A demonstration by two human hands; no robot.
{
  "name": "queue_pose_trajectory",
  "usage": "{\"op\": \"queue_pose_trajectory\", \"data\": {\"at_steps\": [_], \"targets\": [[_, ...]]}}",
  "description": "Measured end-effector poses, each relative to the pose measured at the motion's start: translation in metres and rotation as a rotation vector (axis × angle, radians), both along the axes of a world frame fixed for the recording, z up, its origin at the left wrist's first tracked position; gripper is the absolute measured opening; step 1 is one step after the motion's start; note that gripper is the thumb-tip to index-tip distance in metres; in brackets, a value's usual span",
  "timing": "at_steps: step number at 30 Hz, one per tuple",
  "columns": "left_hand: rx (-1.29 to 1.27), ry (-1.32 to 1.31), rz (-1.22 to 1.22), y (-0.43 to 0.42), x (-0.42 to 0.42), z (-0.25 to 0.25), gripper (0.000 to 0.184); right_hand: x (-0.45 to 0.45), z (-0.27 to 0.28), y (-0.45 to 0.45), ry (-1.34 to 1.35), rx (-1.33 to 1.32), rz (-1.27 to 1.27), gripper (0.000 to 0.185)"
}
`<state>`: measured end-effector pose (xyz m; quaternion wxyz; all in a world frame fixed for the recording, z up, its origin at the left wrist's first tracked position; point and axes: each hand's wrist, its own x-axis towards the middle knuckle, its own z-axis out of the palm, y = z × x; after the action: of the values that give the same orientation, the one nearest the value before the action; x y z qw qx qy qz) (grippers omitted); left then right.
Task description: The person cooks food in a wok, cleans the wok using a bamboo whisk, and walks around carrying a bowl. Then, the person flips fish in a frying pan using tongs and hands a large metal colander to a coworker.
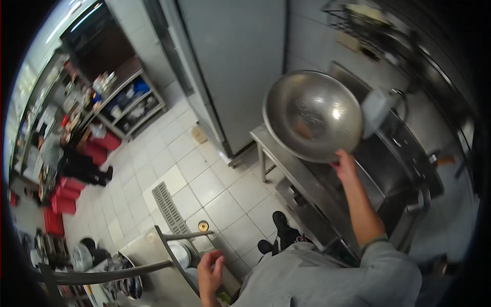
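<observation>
A large round metal bowl [289,100] is tilted with its shiny inside towards me, over the left part of the steel sink counter. At its lower rim, my right hand [345,166] grips the edge with the arm stretched forward. A brownish patch shows inside the bowl. My left hand [210,273] is low by my side, near the metal frame of a table, with its fingers loosely bent, thumb apart and nothing in them.
The steel sink [368,179] with a tap lies to my right. Ahead stands a tall grey cabinet [238,61]. A floor drain grate [170,207] runs through the white tiles. At the far left, a person [76,166] stands by red bins [64,197]. Pots sit on a lower-left table.
</observation>
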<state>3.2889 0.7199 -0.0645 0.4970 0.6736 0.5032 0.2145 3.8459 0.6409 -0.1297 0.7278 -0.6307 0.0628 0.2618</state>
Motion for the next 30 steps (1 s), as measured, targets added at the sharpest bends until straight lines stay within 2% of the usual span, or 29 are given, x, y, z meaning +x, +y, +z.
{"op": "queue_pose_trajectory", "data": {"at_steps": [2, 3, 4, 10, 15, 21, 24, 30], "targets": [[-0.002, 0.08, 0.094, 0.02, 0.006, -0.002, 0.021, 0.019, -0.004, -0.014, 0.019, 0.114, 0.101, 0.022], [0.001, 0.141, 0.126, 0.028, 0.015, 0.006, 0.022, 0.04, -0.012, -0.02, 0.039, 0.081, 0.192, 0.019], [-0.049, 0.113, 0.185, 0.032, 0.017, 0.004, 0.022, 0.034, 0.006, -0.01, 0.069, 0.094, 0.208, 0.019], [-0.175, 0.141, 0.289, 0.069, 0.038, -0.005, 0.025, 0.05, 0.047, 0.01, -0.034, -0.161, 0.307, 0.03], [-0.231, 0.112, 0.218, 0.123, 0.03, -0.026, 0.027, -0.01, 0.085, 0.057, -0.136, -0.266, 0.314, 0.043], [-0.18, 0.121, 0.216, 0.194, -0.017, -0.053, 0.026, -0.083, 0.092, 0.113, -0.082, -0.297, 0.432, 0.041], [-0.168, 0.121, 0.27, 0.205, -0.038, -0.057, 0.027, -0.121, 0.104, 0.158, -0.02, -0.284, 0.526, 0.041], [-0.102, 0.066, 0.354, 0.199, -0.078, -0.038, 0.029, -0.169, 0.083, 0.248, -0.016, -0.246, 0.722, 0.038]]}}
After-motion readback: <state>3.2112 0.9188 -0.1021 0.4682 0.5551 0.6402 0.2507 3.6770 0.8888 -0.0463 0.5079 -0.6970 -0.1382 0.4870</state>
